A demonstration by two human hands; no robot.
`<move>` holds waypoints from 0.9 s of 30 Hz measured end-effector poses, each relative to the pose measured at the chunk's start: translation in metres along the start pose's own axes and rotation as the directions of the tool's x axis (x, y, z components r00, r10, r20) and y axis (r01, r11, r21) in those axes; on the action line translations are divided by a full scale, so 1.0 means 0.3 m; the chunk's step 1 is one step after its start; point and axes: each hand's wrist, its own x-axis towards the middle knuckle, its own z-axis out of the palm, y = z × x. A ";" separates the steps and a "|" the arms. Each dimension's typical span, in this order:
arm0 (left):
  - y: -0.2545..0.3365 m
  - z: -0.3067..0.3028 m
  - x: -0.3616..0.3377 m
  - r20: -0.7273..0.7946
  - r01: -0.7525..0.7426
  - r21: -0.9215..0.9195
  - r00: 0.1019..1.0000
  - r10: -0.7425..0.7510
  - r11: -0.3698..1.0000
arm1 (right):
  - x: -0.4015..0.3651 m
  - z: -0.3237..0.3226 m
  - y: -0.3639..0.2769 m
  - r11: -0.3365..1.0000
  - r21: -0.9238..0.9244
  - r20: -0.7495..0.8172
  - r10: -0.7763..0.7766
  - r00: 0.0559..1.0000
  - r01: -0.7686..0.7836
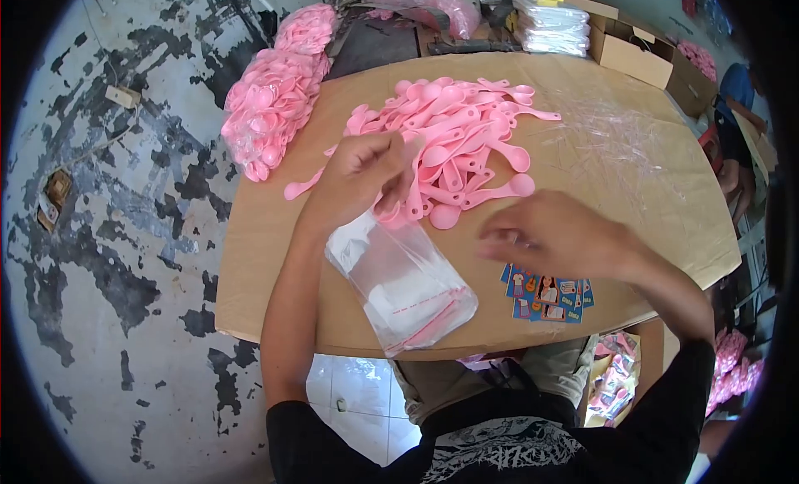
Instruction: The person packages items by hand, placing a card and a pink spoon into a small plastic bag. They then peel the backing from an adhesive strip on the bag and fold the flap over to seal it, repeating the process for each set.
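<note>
My left hand (370, 172) is over the near left side of a pile of pink plastic spoons (466, 143), its fingers curled inward. Whatever they may hold is hidden, with pink spoons right behind the fingertips. Just below it lies a stack of clear plastic bags (408, 284) with red print along one end. My right hand (558, 234) hovers right of the bags, fingers bent and smeared by motion, so its grip does not show. Under that hand are several small blue printed cards (547, 299), partly covered by it.
Bagged pink spoons (275, 101) rest at the table's (266, 268) left edge. Thin clear plastic strips (620, 151) are scattered on the right. Behind stand a stack of packed plastic (552, 26) and a cardboard box (628, 51). Another person's hand (728, 176) shows at far right.
</note>
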 end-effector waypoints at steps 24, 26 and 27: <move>-0.026 0.145 0.011 0.167 0.176 0.041 0.969 -0.180 0.984 | -0.052 -0.071 0.056 0.999 0.041 0.017 -0.026 1.000 0.025; -0.043 0.158 0.034 0.033 0.088 -0.156 0.996 -0.084 0.984 | -0.132 -0.075 0.087 0.992 -0.118 0.077 -0.029 0.997 0.038; -0.040 0.166 0.038 -0.065 0.075 -0.281 0.993 -0.097 0.957 | -0.174 -0.062 0.100 0.987 -0.160 0.100 -0.017 0.995 0.033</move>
